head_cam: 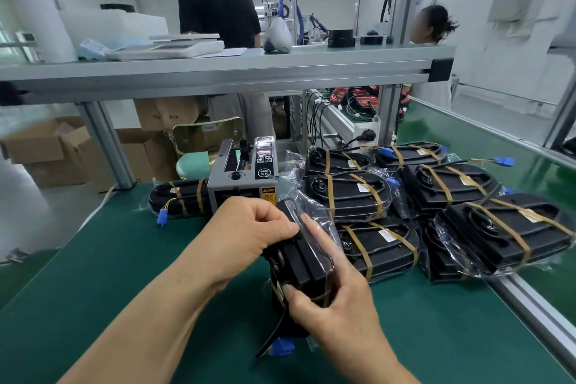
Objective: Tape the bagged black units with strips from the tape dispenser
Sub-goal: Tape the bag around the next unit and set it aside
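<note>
While the pile of taped units [452,184] on the right of the green worktop [109,259] shows that much of the job is done, one bagged black unit [297,259] is in hand and looks only half finished. It stands on end on the worktop, just on the near side of the tape dispenser [246,174], with its cable and blue connector [282,346] trailing toward the near edge.

The left hand [249,237] has its fingers curled and pinches the upper edge of the unit through the clear bag. The right hand [330,299] grips the lower part, thumb on the near face and index finger laid straight along the plastic.

A tan band [324,294] seems to wrap the lower end of this unit. The upper end shows no band that I can make out, so a second strip is probably what remains for it.

At least six units in the pile carry two tan bands each and lie overlapping one another. A lone unit [180,199] at the far left, touching the dispenser's side, also shows bands.

No untaped units are in sight apart from the one held, though the view may not cover all the stock. Whether a cut strip waits at the dispenser's mouth cannot be told, since the left hand covers it
</note>
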`<state>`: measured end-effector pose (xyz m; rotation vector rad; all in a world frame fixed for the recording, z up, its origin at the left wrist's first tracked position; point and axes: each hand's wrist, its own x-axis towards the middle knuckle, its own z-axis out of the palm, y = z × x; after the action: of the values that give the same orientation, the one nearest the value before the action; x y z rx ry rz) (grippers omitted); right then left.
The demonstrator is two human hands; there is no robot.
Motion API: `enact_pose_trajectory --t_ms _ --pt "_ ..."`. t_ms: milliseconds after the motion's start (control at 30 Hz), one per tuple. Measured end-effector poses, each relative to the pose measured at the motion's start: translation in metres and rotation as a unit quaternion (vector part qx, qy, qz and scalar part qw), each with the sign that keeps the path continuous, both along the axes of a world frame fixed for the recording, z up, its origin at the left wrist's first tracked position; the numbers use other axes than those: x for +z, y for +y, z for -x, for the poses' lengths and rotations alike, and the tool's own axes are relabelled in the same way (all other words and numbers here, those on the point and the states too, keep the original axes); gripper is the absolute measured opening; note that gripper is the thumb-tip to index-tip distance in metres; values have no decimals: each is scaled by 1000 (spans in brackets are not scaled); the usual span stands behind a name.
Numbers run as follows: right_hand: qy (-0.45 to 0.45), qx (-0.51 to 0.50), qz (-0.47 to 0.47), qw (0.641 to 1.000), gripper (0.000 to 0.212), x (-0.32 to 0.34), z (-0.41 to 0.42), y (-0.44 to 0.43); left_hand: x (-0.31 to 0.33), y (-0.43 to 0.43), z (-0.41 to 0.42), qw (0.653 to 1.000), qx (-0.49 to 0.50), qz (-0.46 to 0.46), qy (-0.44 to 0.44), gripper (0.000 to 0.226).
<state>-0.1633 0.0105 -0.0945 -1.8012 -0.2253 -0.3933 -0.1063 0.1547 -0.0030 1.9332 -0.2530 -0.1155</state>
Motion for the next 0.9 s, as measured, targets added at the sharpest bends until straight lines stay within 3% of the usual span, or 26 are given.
enact_pose_trajectory --t_ms 367,567,900 --pt "-13 4 15 1000 84 -1 1 2 -5 2 0 999 21 -11 -24 15" --pt "-17 10 22 1000 84 -2 0 3 -14 -1 1 996 73 28 -35 14" --pt "-16 10 19 1000 84 1 5 2 -8 11 -1 1000 -1 -24 -18 36"
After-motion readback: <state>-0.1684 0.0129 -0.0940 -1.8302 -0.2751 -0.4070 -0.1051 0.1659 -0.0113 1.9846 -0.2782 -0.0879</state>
